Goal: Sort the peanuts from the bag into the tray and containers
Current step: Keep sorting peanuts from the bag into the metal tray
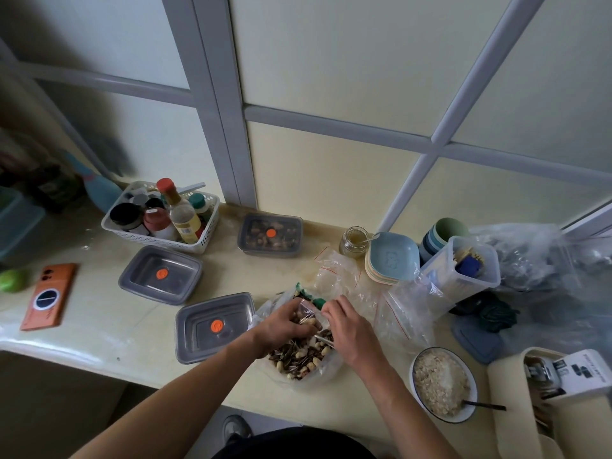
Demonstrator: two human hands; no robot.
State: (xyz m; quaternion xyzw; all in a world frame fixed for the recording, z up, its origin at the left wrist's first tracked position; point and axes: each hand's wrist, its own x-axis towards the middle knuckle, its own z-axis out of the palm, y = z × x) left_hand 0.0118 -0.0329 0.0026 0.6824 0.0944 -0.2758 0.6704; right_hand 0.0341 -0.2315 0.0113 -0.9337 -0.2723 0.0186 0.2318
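While your left hand (284, 326) curled into the bag (332, 371), hold unclear, your right hand (347, 329) pinched a small pouch (313, 314); next, peanuts (301, 353) likely needed picking out.

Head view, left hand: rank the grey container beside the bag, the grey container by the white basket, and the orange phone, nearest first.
From the left hand, gripping the small bag:
1. The nearest grey container, just left of the hand.
2. The second grey container, farther left and back, by the white basket.
3. The orange phone, far left.
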